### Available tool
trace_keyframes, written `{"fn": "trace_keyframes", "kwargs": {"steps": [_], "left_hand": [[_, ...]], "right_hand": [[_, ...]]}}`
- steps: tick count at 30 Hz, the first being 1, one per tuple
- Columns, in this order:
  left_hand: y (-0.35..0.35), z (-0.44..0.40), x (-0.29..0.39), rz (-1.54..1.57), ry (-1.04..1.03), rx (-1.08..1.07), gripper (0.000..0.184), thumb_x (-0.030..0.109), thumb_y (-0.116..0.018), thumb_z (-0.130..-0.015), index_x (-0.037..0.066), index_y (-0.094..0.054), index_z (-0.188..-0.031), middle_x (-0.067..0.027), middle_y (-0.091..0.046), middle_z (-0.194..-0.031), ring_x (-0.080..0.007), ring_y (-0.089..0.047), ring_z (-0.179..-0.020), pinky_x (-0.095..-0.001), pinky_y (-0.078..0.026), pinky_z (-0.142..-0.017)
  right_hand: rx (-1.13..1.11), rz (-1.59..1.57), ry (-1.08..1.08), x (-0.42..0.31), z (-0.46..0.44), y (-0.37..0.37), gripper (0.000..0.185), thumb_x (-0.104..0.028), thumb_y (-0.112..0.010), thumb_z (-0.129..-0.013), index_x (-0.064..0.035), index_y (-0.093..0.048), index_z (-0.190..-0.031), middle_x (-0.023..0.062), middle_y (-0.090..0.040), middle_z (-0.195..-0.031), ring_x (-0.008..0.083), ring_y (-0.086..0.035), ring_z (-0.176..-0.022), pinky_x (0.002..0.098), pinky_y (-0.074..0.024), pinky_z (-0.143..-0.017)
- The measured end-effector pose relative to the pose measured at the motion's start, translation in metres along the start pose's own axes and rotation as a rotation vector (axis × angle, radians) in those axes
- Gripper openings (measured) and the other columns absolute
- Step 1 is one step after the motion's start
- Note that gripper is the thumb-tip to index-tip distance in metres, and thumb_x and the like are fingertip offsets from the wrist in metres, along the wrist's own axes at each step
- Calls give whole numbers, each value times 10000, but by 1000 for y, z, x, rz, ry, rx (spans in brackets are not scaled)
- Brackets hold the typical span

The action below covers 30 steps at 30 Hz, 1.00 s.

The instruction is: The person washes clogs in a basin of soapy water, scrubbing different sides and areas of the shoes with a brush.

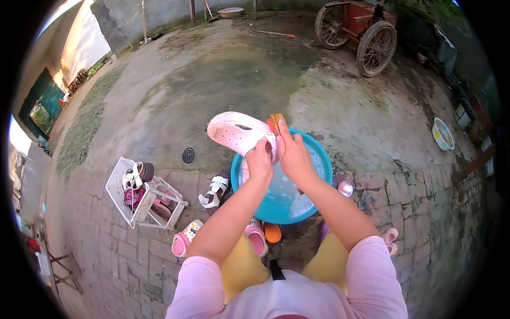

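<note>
Over a blue basin [328, 170] of soapy water, my left hand [260, 159] grips a pink clog [236, 132] by its heel end, toe pointing left. My right hand [294, 157] is closed around a wooden scrubbing brush [277, 118] with red bristles, which lie against the clog's side near the strap rivet. Part of another pink thing shows inside the basin's left edge, mostly hidden by my left forearm. A white and dark sandal [214, 192] stands on the bricks just left of the basin.
A white rack [139, 210] with several shoes lies at left. Patterned clogs [186, 238], a pink clog [257, 239] and an orange item [272, 233] sit near my legs. Small pink shoes [390, 239] are at right. A cart [356, 26] and a white-yellow basin [442, 134] stand farther off.
</note>
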<state>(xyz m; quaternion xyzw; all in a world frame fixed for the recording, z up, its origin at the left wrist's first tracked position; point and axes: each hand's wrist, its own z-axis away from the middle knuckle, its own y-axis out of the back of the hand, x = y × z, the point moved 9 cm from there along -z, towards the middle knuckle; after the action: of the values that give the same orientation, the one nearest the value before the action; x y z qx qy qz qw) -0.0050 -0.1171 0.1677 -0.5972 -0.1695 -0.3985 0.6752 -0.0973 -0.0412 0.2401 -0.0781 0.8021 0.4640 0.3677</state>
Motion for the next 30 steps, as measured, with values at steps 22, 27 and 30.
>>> {"fn": "trace_keyframes", "kwargs": {"steps": [22,27,30], "left_hand": [[9,4,39,-427,-54,-16,267,196,-483,-844,-14,-524,-684,-92,-570,-708,-156,-538,-644,-288,-435,-627],[3,5,14,-476,2,-136,109,93,-484,-792,29,-521,-711,-46,-524,-706,-144,-524,-651,-290,-440,-614],[-3,-2,7,-214,133,-332,158,83,-474,-765,23,-537,-897,-60,-569,-784,-173,-568,-728,-310,-466,-702]], "right_hand": [[-118,-273,-33,-13,29,-15,440,-235,-406,-932,-102,-405,-1352,251,-581,-859,362,-568,-853,406,-429,-823],[36,-311,-121,51,-32,1,458,-277,-430,-931,-128,-398,-1363,196,-595,-838,317,-570,-788,372,-445,-761],[-17,-574,-248,52,-21,18,502,-330,-469,-920,-111,-395,-1366,139,-616,-921,246,-583,-817,342,-453,-745]]}}
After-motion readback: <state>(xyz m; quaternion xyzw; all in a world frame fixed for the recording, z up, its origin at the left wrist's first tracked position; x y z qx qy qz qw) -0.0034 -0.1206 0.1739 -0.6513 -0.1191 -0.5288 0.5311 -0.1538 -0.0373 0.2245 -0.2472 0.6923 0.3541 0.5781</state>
